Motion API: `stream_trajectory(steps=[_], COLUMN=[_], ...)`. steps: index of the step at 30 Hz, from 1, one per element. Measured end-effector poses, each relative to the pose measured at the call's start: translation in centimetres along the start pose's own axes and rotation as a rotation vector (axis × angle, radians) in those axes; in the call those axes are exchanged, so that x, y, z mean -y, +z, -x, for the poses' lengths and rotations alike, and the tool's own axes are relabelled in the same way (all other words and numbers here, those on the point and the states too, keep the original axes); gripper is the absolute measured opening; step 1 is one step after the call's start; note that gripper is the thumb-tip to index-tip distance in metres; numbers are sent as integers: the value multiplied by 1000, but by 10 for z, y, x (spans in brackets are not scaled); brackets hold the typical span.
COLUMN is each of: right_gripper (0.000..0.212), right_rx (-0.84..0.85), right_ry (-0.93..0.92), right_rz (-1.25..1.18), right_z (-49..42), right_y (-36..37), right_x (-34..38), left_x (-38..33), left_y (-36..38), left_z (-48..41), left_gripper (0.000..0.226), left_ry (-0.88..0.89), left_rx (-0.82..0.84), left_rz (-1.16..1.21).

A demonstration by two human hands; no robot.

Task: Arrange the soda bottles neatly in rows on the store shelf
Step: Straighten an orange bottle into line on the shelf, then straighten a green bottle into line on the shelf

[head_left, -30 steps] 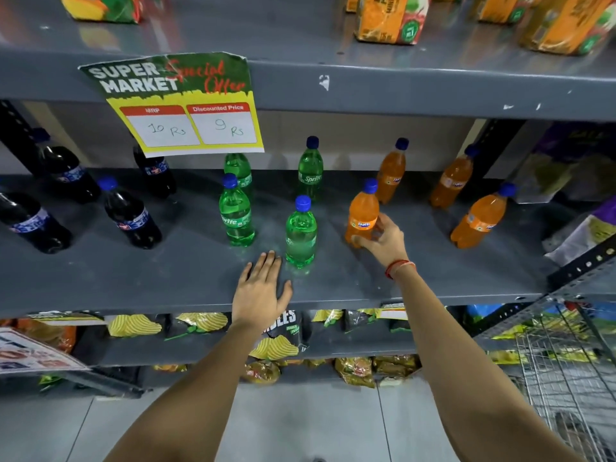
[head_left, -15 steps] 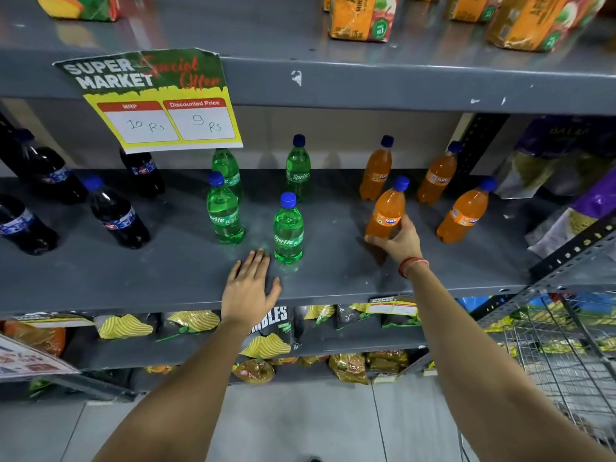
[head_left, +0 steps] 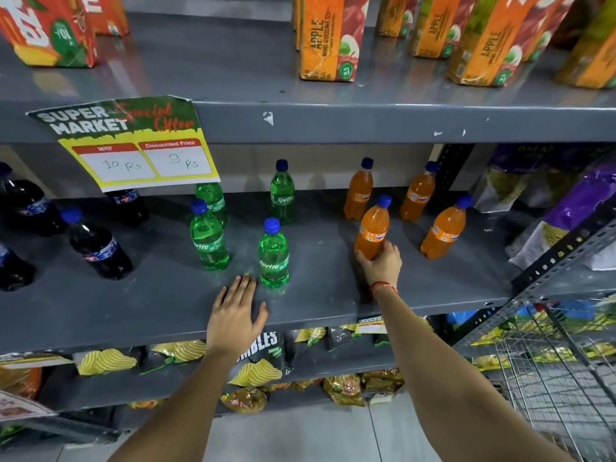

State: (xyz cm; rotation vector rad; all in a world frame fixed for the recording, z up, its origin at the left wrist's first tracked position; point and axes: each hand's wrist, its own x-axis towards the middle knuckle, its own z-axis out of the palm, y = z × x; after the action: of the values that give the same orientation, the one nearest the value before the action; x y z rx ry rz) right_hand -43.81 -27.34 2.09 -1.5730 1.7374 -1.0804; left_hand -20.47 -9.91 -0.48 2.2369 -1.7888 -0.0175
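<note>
Your forearms are bare, no sleeves in sight. Your right hand has a thin red-orange thread band wound around its wrist. Your left hand wears no band or ring.

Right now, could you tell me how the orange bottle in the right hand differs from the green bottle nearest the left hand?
The orange Fanta bottle holds orange drink; the green Sprite bottle is green. The right hand has its grip around the Fanta's base, while the Sprite stands free, with the left hand flat on the shelf beside it. The Fanta leans; the Sprite looks more upright. Both have blue caps and similar shapes.
</note>
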Motion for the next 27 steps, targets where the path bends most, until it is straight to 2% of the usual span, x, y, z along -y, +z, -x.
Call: stream_trajectory(steps=[18,22,25,27], right_gripper=[57,63,50,43], right_rx=[34,-78,-177,-77], right_ry=[13,16,-72,-157], right_rz=[18,-37,-118,-169], right_z=[-8,15,52,79], right_y=[-10,-11,3,20], right_x=[-1,1,7,14], left_x=[1,0,-1,-1], left_y=[0,1,1,1], left_z=[-2,-2,-3,-3], left_gripper=[63,63,63,62], left_ry=[18,24,25,33], left_rx=[-15,-35,-47,-54], left_rz=[-11,-4,-9,-7])
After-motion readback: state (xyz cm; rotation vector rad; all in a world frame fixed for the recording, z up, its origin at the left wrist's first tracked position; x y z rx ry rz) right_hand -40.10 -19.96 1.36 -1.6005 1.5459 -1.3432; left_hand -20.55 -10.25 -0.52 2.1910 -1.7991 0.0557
